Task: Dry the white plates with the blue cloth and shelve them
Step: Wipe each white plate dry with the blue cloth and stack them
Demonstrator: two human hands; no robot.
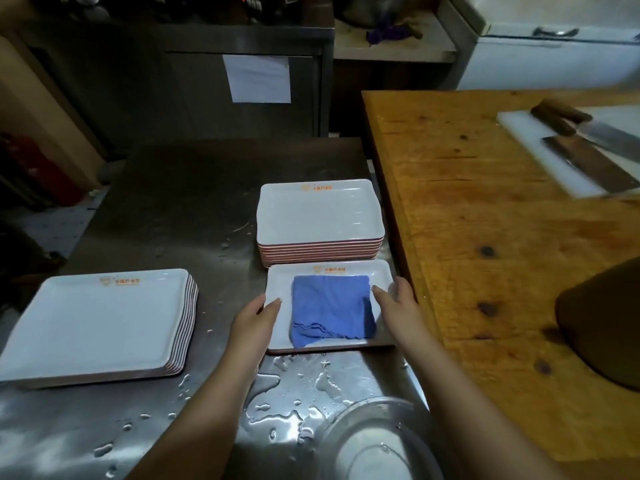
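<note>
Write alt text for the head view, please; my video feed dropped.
Both hands, left hand and right hand, hold a single white plate with the folded blue cloth lying in it, on a wet steel counter. Two plate stacks stand nearby: small stack behind, large stack left.

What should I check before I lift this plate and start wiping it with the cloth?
1. Left hand on the plate: at its left rim, ok.
2. Right hand on the plate: at its right rim, ok.
3. Cloth within reach: folded, lying in the plate, ok.
4. Counter under the plate: puddles close by, not ok.
5. Plate's underside dry: cannot tell.
6. Room on the left stack: top bare, ok.
</note>
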